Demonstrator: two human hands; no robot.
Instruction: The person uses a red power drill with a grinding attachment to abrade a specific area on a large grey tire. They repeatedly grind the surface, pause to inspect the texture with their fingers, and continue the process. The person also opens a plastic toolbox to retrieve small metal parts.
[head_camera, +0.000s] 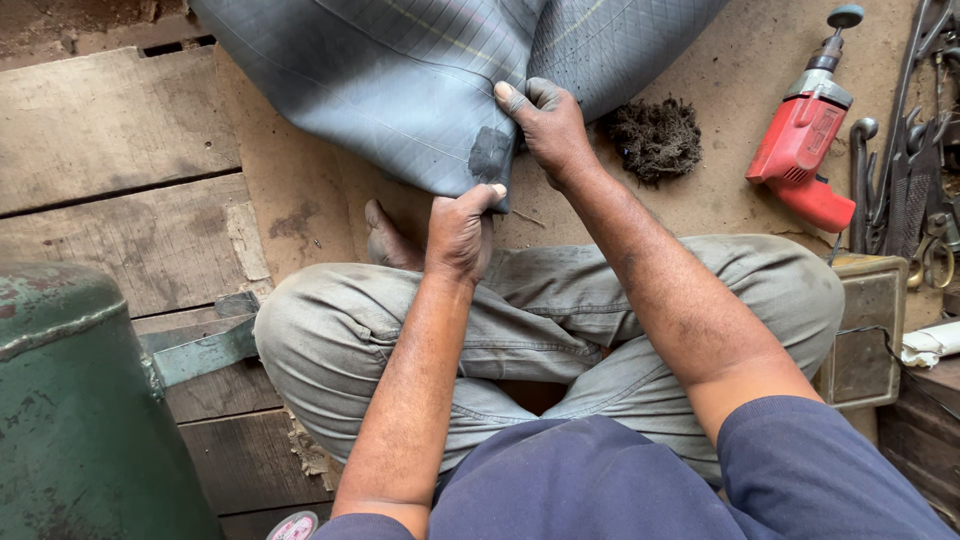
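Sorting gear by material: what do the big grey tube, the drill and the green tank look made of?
Tube: likely rubber, matte grey, folding softly where both hands pinch it by a dark patch. Drill: glossy red plastic body, metal chuck. Tank: apparently painted metal, green, chipped and rusty.

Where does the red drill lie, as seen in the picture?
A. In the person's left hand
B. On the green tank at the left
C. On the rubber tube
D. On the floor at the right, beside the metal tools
D: the drill lies on the floor at the right, next to the tools; both hands grip the tube.
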